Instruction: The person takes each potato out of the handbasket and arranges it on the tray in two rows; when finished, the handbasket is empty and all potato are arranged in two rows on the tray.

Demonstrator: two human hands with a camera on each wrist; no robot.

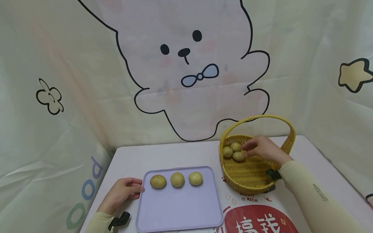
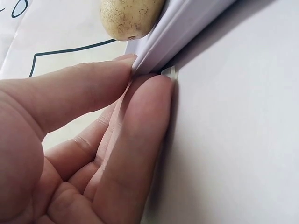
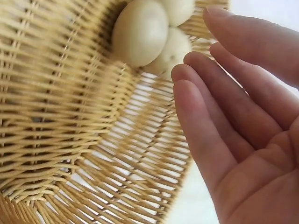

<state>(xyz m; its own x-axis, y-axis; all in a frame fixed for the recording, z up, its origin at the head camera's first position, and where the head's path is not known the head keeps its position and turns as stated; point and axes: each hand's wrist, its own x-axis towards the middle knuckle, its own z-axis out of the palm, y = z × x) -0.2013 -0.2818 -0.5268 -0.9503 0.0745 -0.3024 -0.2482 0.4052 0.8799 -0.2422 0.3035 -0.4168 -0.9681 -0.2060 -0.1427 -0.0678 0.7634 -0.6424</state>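
Observation:
My left hand (image 1: pixel 123 193) is at the left rim of a lavender tray (image 1: pixel 179 208); in the left wrist view the thumb and fingers pinch the tray's edge. Three potatoes (image 1: pixel 177 180) sit in a row along the tray's far side. To the right stands a yellow wicker basket (image 1: pixel 247 176) with a tall handle, and three more potatoes (image 1: pixel 239 156) lie grouped at its left side. Over the basket my right hand (image 1: pixel 263 150) reaches in beside this group. Its fingers (image 3: pixel 198 119) are spread from the thumb with nothing between them, near the potatoes (image 3: pixel 141 32) in the right wrist view.
The basket's arched handle (image 1: pixel 260 117) rises around my right forearm. A white table covering with a red printed patch (image 1: pixel 257 220) lies under everything. Behind the table hangs a cloth backdrop (image 1: pixel 189 106) with a cartoon bear.

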